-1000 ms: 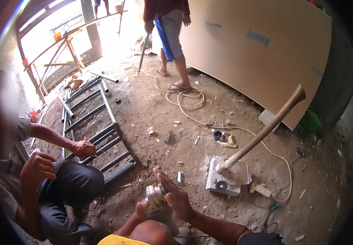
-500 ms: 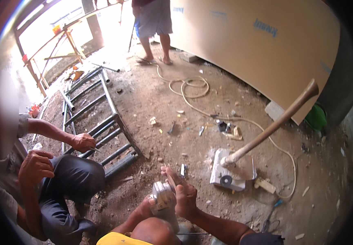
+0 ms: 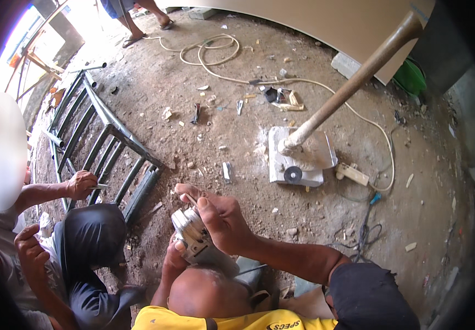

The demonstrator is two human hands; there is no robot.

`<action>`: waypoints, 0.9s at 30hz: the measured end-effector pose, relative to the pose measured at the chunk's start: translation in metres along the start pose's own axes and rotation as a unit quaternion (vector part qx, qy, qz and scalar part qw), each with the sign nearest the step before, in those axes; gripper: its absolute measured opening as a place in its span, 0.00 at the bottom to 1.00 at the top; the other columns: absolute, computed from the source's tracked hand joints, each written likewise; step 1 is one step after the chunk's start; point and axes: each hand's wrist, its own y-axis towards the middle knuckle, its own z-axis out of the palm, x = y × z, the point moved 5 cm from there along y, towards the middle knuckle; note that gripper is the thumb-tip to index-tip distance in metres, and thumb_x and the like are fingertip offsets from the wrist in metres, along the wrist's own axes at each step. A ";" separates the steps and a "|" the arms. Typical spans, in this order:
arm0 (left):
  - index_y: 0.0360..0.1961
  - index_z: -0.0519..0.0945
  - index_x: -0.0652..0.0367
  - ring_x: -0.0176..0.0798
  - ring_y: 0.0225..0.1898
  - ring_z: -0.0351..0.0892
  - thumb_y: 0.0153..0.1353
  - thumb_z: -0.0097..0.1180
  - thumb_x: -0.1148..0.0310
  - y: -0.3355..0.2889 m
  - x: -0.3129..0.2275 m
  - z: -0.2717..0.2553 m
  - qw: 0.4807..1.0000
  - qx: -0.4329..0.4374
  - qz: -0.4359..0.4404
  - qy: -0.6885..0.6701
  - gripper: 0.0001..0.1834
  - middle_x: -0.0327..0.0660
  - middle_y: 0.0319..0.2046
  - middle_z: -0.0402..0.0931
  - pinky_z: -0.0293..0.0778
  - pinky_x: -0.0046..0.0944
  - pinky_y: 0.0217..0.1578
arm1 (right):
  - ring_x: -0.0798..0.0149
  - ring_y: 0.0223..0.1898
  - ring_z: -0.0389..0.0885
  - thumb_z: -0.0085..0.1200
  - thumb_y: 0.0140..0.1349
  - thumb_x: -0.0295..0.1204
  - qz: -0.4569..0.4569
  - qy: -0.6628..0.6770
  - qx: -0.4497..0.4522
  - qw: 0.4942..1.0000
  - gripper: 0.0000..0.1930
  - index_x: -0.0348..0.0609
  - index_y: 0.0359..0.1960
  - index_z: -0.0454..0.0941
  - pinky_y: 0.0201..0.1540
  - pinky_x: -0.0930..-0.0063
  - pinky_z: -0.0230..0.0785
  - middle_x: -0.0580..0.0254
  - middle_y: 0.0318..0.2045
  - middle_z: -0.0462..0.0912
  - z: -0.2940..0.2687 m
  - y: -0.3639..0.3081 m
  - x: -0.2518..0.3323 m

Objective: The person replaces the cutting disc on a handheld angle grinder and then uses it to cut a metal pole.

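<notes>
My left hand (image 3: 175,254) is wrapped around the side of an angle grinder (image 3: 193,234), its thumb near the metal gear head. The grinder's body rests close to my knee, its head tilted up and away from me. Right beside the head, my right hand (image 3: 223,220) is closed, pinching a thin brownish piece (image 3: 192,199) between thumb and fingers. That piece shows nearly edge-on, so its full shape is hard to make out. Whether a disc sits on the grinder's spindle is hidden by the viewing angle.
At left crouches a co-worker, one hand (image 3: 81,185) holding a thin metal piece near a dark green metal frame (image 3: 105,129). A wooden handle (image 3: 358,80) rises from a white block (image 3: 276,165) bearing a black disc (image 3: 293,175). A pale cord (image 3: 314,82) winds across the dirt.
My view has tipped downward, shifting the ground scene up and the standing person partly out of the top. Both my hands remain at the grinder, the right one still pinching the thin piece.
</notes>
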 end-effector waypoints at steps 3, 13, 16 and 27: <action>0.62 0.67 0.64 0.47 0.46 0.79 0.51 0.58 0.34 -0.003 -0.001 -0.002 1.000 -0.006 0.001 -0.001 0.49 0.50 0.49 0.76 0.77 0.46 0.48 | 0.69 0.55 0.75 0.36 0.76 0.34 0.015 0.014 0.012 1.000 0.23 0.28 0.62 0.68 0.63 0.69 0.64 0.52 0.55 0.79 0.001 0.002 -0.003; 0.62 0.67 0.63 0.48 0.46 0.79 0.51 0.55 0.30 0.006 0.005 0.000 1.000 0.002 0.006 -0.022 0.50 0.50 0.49 0.76 0.77 0.46 0.47 | 0.76 0.47 0.73 0.38 0.76 0.35 0.017 0.017 0.003 1.000 0.22 0.31 0.62 0.70 0.56 0.75 0.67 0.63 0.45 0.79 -0.001 0.005 -0.003; 0.62 0.67 0.63 0.48 0.45 0.79 0.51 0.54 0.29 0.006 0.004 0.005 1.000 -0.002 0.011 -0.029 0.51 0.50 0.48 0.76 0.77 0.46 0.47 | 0.78 0.44 0.73 0.39 0.76 0.36 0.045 0.039 0.027 0.998 0.22 0.33 0.63 0.71 0.51 0.79 0.67 0.67 0.41 0.79 0.000 0.006 0.006; 0.59 0.68 0.59 0.47 0.45 0.77 0.46 0.44 0.16 0.041 0.019 0.025 0.968 0.209 0.053 -0.126 0.57 0.48 0.46 0.75 0.75 0.47 0.45 | 0.46 0.75 0.48 0.45 0.64 0.65 0.180 -0.009 0.153 0.972 0.53 0.39 0.75 0.37 0.72 0.49 0.48 0.38 0.74 0.46 -0.049 0.026 0.009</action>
